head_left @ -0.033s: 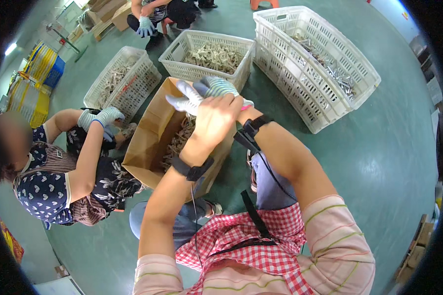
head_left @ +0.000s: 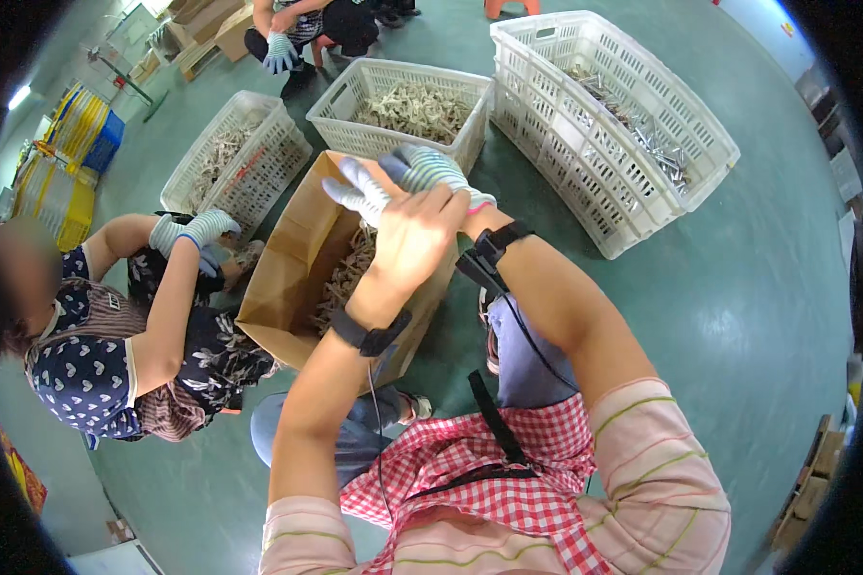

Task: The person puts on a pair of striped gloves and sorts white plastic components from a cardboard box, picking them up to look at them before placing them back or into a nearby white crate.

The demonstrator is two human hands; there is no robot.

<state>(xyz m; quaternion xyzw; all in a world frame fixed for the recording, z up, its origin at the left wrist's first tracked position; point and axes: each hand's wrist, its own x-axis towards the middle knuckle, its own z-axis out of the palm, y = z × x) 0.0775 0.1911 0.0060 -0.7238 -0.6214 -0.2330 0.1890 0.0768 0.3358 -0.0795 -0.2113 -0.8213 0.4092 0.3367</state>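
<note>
Two hands are being brought together above a brown box (head_left: 292,278). A striped knit glove (head_left: 408,182) is being worn on the right hand (head_left: 422,187), whose fingers are being held spread and partly curled, gripping nothing. The bare left hand (head_left: 412,240) is being laid over the glove's cuff side, fingers closed against it as if tugging; whether the fabric is being pinched cannot be told. The gloving is judged to be well along on the right hand, with the fingers already seated; the left hand is being left uncovered, and no second glove is being shown.

Pale, twig-like pieces (head_left: 350,268) are being held in the box, directly below the hands. Three white crates are being kept on the green floor (head_left: 738,307): one at 10 o'clock from the hands (head_left: 235,158), one at 12 o'clock (head_left: 403,101), and a large one at 2 o'clock (head_left: 609,125). At 9 o'clock, a seated co-worker's gloved hands (head_left: 197,230) are being held close together beside the box.
</note>
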